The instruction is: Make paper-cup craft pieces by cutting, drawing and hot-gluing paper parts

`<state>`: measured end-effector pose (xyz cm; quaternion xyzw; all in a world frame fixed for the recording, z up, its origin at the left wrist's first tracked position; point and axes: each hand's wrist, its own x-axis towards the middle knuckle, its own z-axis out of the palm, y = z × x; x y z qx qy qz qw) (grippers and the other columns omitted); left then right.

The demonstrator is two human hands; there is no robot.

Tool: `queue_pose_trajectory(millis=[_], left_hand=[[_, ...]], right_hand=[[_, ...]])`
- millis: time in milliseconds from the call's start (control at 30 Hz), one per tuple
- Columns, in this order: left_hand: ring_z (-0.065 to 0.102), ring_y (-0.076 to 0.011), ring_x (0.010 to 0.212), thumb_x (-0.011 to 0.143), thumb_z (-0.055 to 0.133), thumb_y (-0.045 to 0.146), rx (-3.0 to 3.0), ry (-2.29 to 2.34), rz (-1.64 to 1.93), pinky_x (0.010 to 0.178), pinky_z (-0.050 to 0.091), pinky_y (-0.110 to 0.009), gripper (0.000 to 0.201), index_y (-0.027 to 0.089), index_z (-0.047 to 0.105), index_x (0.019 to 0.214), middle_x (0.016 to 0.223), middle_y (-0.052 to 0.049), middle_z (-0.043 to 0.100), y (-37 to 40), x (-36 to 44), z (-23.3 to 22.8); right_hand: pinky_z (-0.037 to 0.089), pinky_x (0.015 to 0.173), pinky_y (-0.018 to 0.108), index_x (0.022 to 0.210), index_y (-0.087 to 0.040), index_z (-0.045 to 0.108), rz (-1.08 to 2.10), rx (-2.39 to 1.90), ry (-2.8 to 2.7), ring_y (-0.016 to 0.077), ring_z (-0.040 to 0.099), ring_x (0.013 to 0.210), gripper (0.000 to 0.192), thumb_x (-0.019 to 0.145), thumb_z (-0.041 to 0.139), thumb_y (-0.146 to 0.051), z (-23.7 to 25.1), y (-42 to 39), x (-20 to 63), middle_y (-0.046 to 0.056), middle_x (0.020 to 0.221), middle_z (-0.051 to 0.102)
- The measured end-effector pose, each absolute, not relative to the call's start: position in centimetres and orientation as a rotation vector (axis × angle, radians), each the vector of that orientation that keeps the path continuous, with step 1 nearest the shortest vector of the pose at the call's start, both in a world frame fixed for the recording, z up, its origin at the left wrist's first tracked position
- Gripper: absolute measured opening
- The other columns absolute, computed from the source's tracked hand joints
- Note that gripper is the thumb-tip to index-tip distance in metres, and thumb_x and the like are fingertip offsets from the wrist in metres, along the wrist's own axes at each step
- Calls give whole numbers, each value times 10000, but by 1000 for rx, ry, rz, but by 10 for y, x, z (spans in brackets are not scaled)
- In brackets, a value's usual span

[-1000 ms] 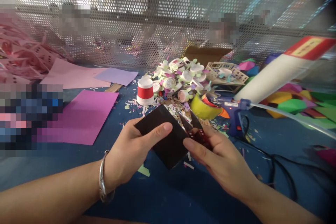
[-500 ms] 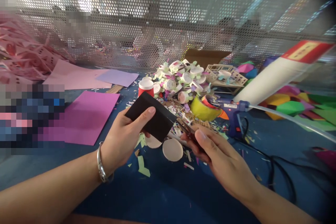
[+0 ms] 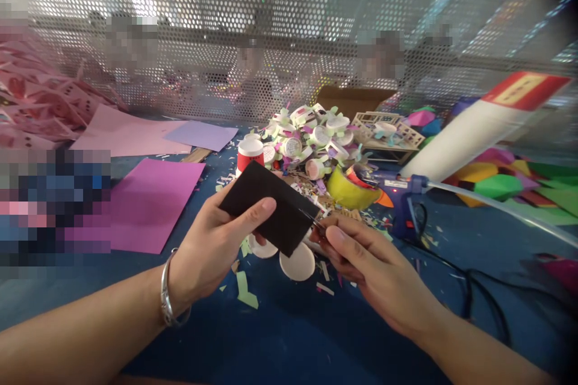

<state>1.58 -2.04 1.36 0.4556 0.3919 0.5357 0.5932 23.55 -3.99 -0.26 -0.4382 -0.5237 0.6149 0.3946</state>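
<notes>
My left hand (image 3: 217, 240), thumb on top, pinches a folded piece of black paper (image 3: 253, 183) above the table. In my right hand (image 3: 379, 264) is a small pair of scissors (image 3: 317, 224), its handles mostly hidden by the fingers. Their blades meet the paper's right edge. Below the paper lie two pale round discs (image 3: 297, 264), one partly covered. A red and white paper cup (image 3: 250, 156) stands just behind the black paper.
Paper scraps litter the blue table (image 3: 289, 337) around a heap of small white paper pieces (image 3: 316, 132). To the right are a yellow-green bowl (image 3: 350, 189), a blue glue gun (image 3: 404, 195) with cable, and a white tube (image 3: 451, 138). Purple paper (image 3: 149, 204) lies left.
The black paper has turned so that its broad face shows more, and it has shifted slightly right. The scissor blades have come onto its right edge.
</notes>
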Motion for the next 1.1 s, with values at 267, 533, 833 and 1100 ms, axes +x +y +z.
queue_pose_trajectory(millis=[267, 533, 833, 1100], left_hand=[[555, -97, 681, 896, 727, 317, 1054, 823, 1106, 557, 458, -197, 269, 242, 686, 1151, 880, -6, 650, -20, 20, 8], [579, -103, 725, 903, 725, 288, 1104, 781, 1098, 587, 474, -188, 353, 272, 656, 1249, 922, -8, 672, -23, 23, 6], [586, -80, 673, 895, 735, 259, 1152, 767, 1116, 586, 512, -167, 411, 241, 639, 1294, 922, -15, 702, -29, 28, 3], [612, -100, 712, 894, 731, 269, 1179, 791, 1095, 587, 530, -170, 399, 235, 647, 1282, 924, -18, 705, -30, 28, 4]], right_hand=[[173, 498, 242, 815, -192, 546, 1625, -1086, -1330, 84, 230, 569, 325, 985, 563, -469, -2, -40, 237, -54, 660, 331], [147, 492, 256, 806, -201, 520, 1653, -1087, -1288, 93, 205, 562, 333, 972, 576, -484, 1, -42, 234, -58, 650, 307], [135, 475, 251, 824, -197, 527, 1629, -1096, -1299, 81, 192, 543, 332, 958, 603, -491, -1, -44, 236, -72, 627, 274], [141, 453, 236, 814, -192, 541, 1628, -1059, -1332, 68, 206, 526, 343, 966, 590, -495, -1, -46, 235, -72, 624, 274]])
